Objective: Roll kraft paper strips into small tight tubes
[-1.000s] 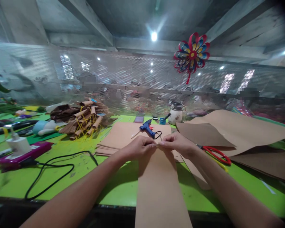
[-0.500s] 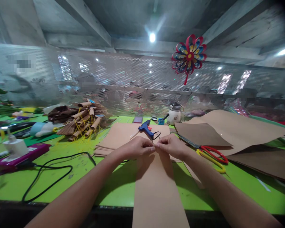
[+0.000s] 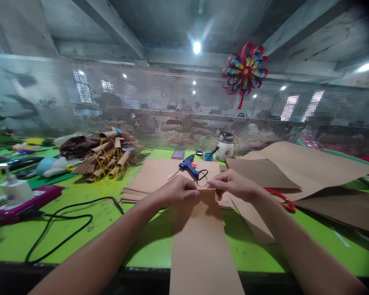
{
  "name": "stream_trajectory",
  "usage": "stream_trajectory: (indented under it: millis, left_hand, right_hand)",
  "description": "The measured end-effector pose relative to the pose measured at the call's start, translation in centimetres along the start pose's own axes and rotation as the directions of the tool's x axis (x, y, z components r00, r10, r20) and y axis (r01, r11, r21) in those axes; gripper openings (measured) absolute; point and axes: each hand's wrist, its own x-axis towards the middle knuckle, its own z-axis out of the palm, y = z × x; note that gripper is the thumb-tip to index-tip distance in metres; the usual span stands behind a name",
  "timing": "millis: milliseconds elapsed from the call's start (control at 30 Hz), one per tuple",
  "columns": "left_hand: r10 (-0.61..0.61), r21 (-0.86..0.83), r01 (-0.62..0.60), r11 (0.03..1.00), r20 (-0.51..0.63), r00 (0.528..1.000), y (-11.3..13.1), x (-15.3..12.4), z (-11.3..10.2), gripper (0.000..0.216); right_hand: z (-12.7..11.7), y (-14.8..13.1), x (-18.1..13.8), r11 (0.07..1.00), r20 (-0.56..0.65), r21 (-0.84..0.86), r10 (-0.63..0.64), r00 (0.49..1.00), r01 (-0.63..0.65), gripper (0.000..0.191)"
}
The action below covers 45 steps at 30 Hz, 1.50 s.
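A long strip of brown kraft paper [image 3: 203, 241] runs from the table's front edge up to my hands. My left hand [image 3: 183, 190] pinches the far edge of the strip near its left corner. At the right end of that edge, my right hand [image 3: 229, 184] has its thumb and fingers closed on the paper. The far edge looks narrowly folded over between the two hands. Just beyond my fingers lies a blue glue gun [image 3: 189, 166] with a red trigger, resting on a stack of brown paper sheets [image 3: 150, 172].
Red-handled scissors [image 3: 283, 198] lie partly behind my right forearm. Large brown sheets [image 3: 307, 164] cover the right side. At left are a purple power strip [image 3: 27, 207], a black cable [image 3: 61, 215] and a pile of rolled-paper pieces [image 3: 113, 155]. A white jar [image 3: 226, 147] stands behind.
My right hand has moved right along the strip's far edge, away from my left hand, and now covers more of the scissors. My left hand stays nearly in place.
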Motion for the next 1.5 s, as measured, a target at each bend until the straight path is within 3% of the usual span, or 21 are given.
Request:
stream_trajectory:
  millis: [367,600,1000,1167,1300,1500]
  left_hand:
    - [-0.003,-0.023,0.002,1.0,-0.031,1.0,0.1,0.1,-0.1,0.035]
    - [-0.024,0.037,0.026,0.999,-0.056,0.998,0.0,0.0,0.1,0.035]
    - [-0.048,-0.046,0.049,0.998,0.019,0.999,0.2,-0.2,0.1,0.04]
    - [-0.048,-0.016,0.048,0.999,-0.001,0.999,-0.2,-0.1,0.1,0.04]
    - [-0.019,-0.012,0.019,1.0,-0.009,1.0,-0.2,0.0,0.1,0.039]
    - [-0.028,-0.058,0.028,0.998,-0.008,1.0,0.2,-0.1,0.3,0.036]
  right_hand:
    - [0.2,-0.1,-0.1,0.991,0.023,-0.136,-0.006,1.0,0.009,0.033]
    - [1.2,0.5,0.5,0.995,-0.062,-0.097,0.02,0.998,-0.026,0.038]
    - [0.7,1.8,0.7,0.993,0.044,-0.121,0.012,0.999,-0.006,0.046]
    - [0.9,1.8,0.8,0.974,0.057,-0.211,-0.072,0.996,0.082,0.04]
    - [1.4,2.1,1.2,0.956,-0.003,-0.273,-0.111,0.994,0.106,0.036]
    - [1.5,2.5,1.3,0.967,-0.001,-0.232,-0.111,0.994,0.108,0.032]
